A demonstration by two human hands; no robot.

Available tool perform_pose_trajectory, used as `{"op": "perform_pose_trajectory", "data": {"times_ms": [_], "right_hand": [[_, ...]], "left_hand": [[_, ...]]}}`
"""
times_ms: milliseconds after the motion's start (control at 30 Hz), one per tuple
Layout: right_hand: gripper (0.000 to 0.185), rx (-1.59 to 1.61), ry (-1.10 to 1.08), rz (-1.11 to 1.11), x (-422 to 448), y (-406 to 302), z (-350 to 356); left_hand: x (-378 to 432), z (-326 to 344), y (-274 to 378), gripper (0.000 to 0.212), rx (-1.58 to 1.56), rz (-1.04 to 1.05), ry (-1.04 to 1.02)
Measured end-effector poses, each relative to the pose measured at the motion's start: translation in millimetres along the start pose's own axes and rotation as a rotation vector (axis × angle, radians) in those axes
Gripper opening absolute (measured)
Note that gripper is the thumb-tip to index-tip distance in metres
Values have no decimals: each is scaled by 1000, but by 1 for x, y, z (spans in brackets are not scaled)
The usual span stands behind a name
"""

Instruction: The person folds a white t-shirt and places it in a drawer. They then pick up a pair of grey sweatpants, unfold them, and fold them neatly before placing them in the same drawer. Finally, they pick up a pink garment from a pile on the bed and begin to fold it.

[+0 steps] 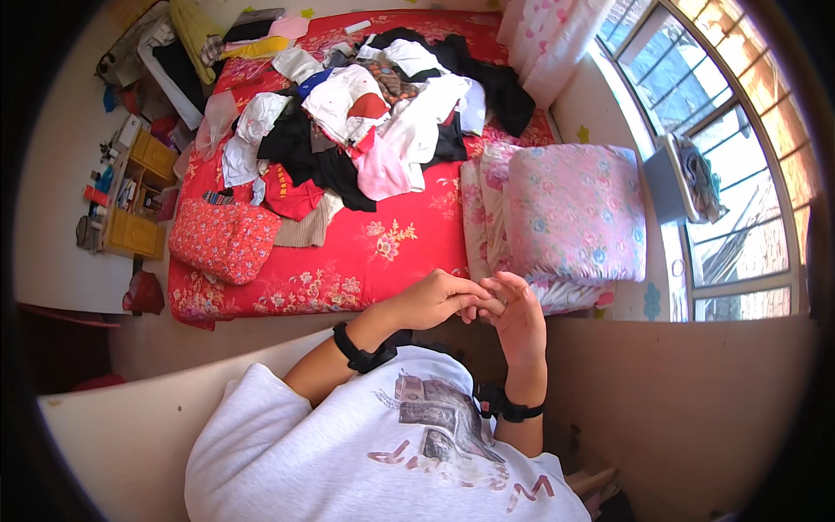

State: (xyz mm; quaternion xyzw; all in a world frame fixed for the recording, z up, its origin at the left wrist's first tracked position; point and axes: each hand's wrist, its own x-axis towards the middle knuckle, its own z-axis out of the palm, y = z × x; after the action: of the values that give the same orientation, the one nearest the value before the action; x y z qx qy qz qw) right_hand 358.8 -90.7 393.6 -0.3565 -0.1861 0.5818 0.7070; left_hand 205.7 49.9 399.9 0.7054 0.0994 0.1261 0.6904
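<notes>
My left hand [434, 300] reaches in from the left, a black band round its wrist, and its fingers touch the fingers of my right hand [522, 316]. The right hand is raised with its fingers spread a little and wears a similar band; no object shows in either hand. Beyond them is a bed with a red floral sheet [417, 228]. A heap of clothes lies on it, among them a white and red printed garment [346, 104], a pink garment [379, 171], black garments [297, 143] and a red shirt [290, 194].
A folded floral quilt [577, 209] lies on the bed's right side, a red floral pillow [225, 235] at its near left corner. Wooden drawers [136, 231] stand against the left wall. At right are a barred window [737, 150] and a grey bin [668, 183] with cloth on it.
</notes>
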Motion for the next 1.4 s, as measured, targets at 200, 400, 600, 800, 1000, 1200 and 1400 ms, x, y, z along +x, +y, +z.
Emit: {"op": "perform_pose_trajectory", "data": {"times_ms": [200, 400, 600, 800, 1000, 1200, 1400], "right_hand": [[54, 250, -108, -17, 58, -4, 58], [68, 511, -247, 3, 99, -9, 78], [72, 500, -280, 80, 145, -9, 77], [74, 467, -324, 138, 199, -31, 62], [75, 433, -398, 129, 248, -64, 33], [80, 341, -443, 46, 287, -94, 2], [83, 365, -537, 68, 312, -108, -15]], "left_hand": [[4, -72, 17, 26, -264, 54, 69], [16, -105, 27, 28, -492, 157, 98], [31, -131, 10, 24, -516, 154, 228], [68, -145, -1, 17, -466, 56, 442], [129, -160, 0, 12, -271, -35, 519], [199, -163, 5, 14, -60, 89, 551], [231, -158, -15, 30, -123, -17, 828]]}}
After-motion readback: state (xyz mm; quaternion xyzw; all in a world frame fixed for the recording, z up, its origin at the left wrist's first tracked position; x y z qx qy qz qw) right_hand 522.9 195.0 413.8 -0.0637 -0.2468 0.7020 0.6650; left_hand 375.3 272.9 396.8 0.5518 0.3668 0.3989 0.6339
